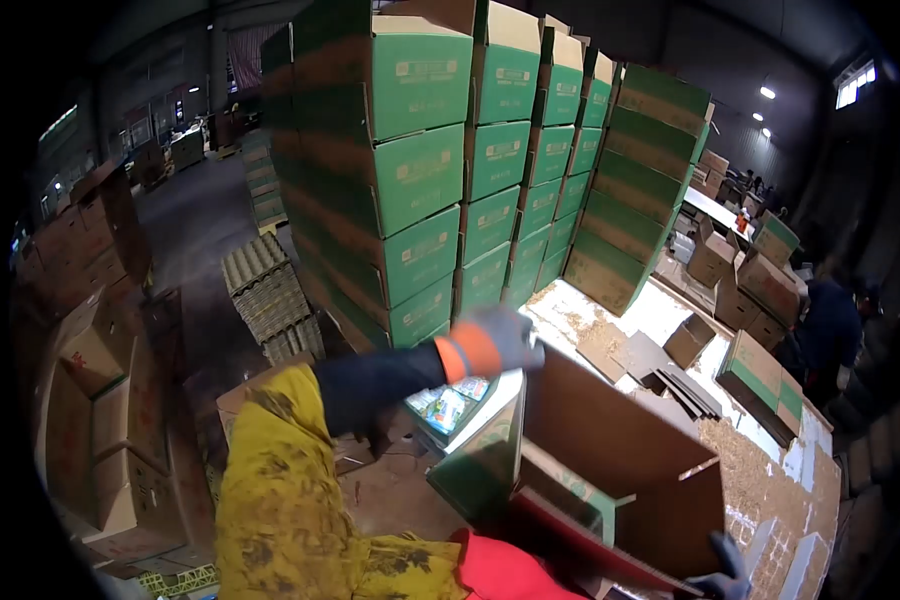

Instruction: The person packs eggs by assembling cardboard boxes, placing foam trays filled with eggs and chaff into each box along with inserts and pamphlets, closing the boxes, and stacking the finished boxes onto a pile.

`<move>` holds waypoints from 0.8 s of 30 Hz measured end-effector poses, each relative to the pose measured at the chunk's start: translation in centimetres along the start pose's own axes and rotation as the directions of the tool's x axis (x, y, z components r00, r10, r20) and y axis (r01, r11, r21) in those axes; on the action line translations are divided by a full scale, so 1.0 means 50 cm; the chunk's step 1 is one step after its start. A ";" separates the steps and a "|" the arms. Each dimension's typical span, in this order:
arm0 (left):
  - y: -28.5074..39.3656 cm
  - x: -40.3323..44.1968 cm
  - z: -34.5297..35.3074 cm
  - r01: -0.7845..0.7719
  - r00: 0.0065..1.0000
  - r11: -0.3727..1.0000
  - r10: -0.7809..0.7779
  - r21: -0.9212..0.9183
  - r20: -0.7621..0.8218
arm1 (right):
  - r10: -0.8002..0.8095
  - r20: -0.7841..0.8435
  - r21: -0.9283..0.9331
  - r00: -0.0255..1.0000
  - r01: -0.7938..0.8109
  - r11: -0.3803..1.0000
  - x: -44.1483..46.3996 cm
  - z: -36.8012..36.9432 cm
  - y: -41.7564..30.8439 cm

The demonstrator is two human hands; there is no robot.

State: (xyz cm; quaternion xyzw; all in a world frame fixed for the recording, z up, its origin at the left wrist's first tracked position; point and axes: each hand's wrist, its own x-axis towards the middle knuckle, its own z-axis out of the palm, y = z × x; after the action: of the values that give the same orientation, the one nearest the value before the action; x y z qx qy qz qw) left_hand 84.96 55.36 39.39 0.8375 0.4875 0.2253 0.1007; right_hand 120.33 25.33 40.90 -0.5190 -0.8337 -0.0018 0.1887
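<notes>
My right hand (727, 572) is gripping the near right corner of the open carton (625, 430), which is tilting between my hands. My left hand (495, 343) is blurring at its far left corner, so I cannot tell whether it is gripping. Green cartons (422, 178) are standing stacked beyond my left hand; flat cardboard pieces (682, 390) are lying on the worktop (760, 480) beyond my right
</notes>
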 end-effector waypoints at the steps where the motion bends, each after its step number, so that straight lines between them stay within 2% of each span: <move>1: 0.011 -0.018 0.059 -0.035 0.997 0.997 0.031 -0.067 -0.068 | 0.209 0.033 0.192 0.977 -0.212 0.958 -0.002 -0.006 -0.037; 2: 0.033 -0.026 0.122 -0.077 0.989 0.989 0.059 -0.130 -0.135 | 0.220 0.175 0.128 0.960 -0.244 0.961 0.002 0.008 -0.042; 4: 0.108 -0.019 0.164 -0.272 0.957 0.962 0.272 0.014 -0.102 | 0.061 0.133 0.180 0.989 -0.085 0.980 0.017 0.093 0.039; 5: 0.134 -0.019 0.216 -0.404 0.911 0.914 0.400 0.020 0.102 | 0.039 0.121 0.150 0.992 -0.058 0.987 0.058 0.082 0.002; 6: 0.138 -0.022 0.273 -0.524 0.812 0.852 0.501 -0.004 0.299 | 0.013 0.114 0.122 0.993 -0.027 0.992 0.109 0.066 -0.036; 8: 0.080 0.022 0.371 -0.546 0.580 0.793 0.591 -0.271 0.560 | -0.209 0.338 0.220 0.918 0.139 0.965 0.169 0.102 0.003; 9: 0.065 0.070 0.413 -0.109 0.492 0.827 0.527 -0.552 0.693 | -0.128 0.341 0.360 0.931 -0.003 0.933 0.173 0.123 0.025; 10: 0.106 0.059 0.278 0.406 0.407 0.786 0.300 -0.465 0.863 | 0.077 0.541 0.437 0.838 -0.358 0.825 0.183 0.120 0.043; 11: 0.084 0.064 0.251 0.392 0.443 0.725 0.392 -0.567 0.807 | 0.244 0.480 0.575 0.843 -0.512 0.638 0.175 0.169 0.093; 12: 0.065 0.062 0.234 0.369 0.486 0.649 0.476 -0.666 0.733 | 0.407 0.443 0.693 0.799 -0.593 0.411 0.151 0.227 0.142; 13: 0.055 0.049 0.207 0.469 0.520 0.537 0.474 -0.701 0.711 | 0.497 0.246 0.670 0.832 -0.516 0.534 0.136 0.249 0.156; 14: 0.067 0.028 0.192 0.428 0.691 0.590 0.274 -0.684 0.669 | 0.446 -0.087 0.658 0.891 -0.285 0.697 0.131 0.273 0.120; 15: 0.078 -0.008 0.200 0.167 0.883 0.744 0.179 -0.647 0.434 | 0.231 -0.238 0.334 0.943 -0.144 0.931 0.148 0.283 0.091; 16: 0.090 -0.053 0.226 -0.046 0.981 0.867 0.134 -0.497 0.142 | -0.030 -0.282 -0.048 0.959 0.017 0.999 0.150 0.280 0.073; 17: 0.108 -0.080 0.260 -0.079 0.996 0.991 0.075 -0.106 -0.045 | -0.181 -0.168 -0.211 0.969 0.144 0.967 0.195 0.210 0.042; 18: 0.130 -0.089 0.267 -0.124 0.992 0.980 0.121 0.158 0.029 | -0.362 -0.217 -0.578 0.906 0.180 0.796 0.245 0.221 0.085; 19: 0.122 -0.077 0.262 -0.246 0.933 0.964 0.263 0.097 -0.245 | -0.252 -0.403 -0.429 0.880 0.062 0.901 0.267 0.220 0.109; 20: 0.118 -0.073 0.260 -0.367 0.790 0.929 0.341 0.053 -0.510 | -0.166 -0.429 -0.342 0.888 0.011 0.940 0.264 0.204 0.101; 21: 0.127 -0.093 0.221 -0.356 0.750 0.931 0.336 0.082 -0.570 | -0.078 -0.452 -0.251 0.889 -0.042 0.967 0.261 0.188 0.092; 22: 0.133 -0.100 0.175 -0.354 0.690 0.925 0.356 0.135 -0.630 | -0.049 -0.389 -0.251 0.920 -0.055 0.966 0.227 0.206 0.097; 23: 0.129 -0.099 0.173 -0.198 0.687 0.973 0.226 0.122 -0.690 | -0.030 -0.347 -0.257 0.937 -0.064 0.964 0.226 0.211 0.102; 24: 0.118 -0.089 0.173 0.017 0.683 0.991 0.084 0.131 -0.726 | -0.064 -0.150 -0.036 0.987 0.060 0.998 0.183 0.212 0.095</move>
State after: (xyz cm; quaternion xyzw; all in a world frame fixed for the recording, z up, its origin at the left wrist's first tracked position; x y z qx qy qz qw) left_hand 91.73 49.00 32.85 0.6921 0.4850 0.5104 -0.1592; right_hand 117.58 37.55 33.01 -0.4942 -0.8326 -0.0600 0.2428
